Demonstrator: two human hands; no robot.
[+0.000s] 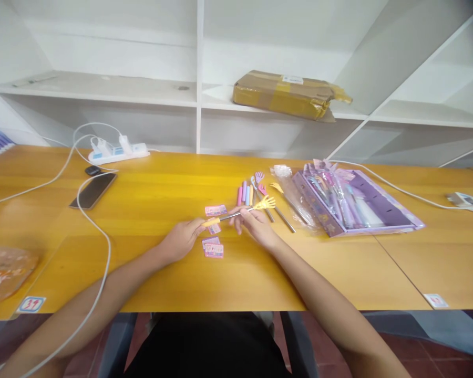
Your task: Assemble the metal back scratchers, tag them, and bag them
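Note:
A stick with a yellow hand-shaped head, a metal rod and a yellow grip [228, 216] is held between both hands. My left hand [183, 239] is closed on its yellow grip. Near the yellow head, my right hand [254, 226] pinches the metal rod. Small printed cards [214, 250] lie on the table below and beside the stick. Behind my right hand are several coloured grips [244, 193] in a row. Loose rods with pink, purple, blue and yellow hand-shaped heads [259, 177] lie next to them.
A purple box [394, 210] with plastic-wrapped items stands at the right. At the left are a phone [94, 190], a power strip [120, 153] and a white cable crossing over my left forearm. A taped cardboard package [284, 94] sits on the shelf behind.

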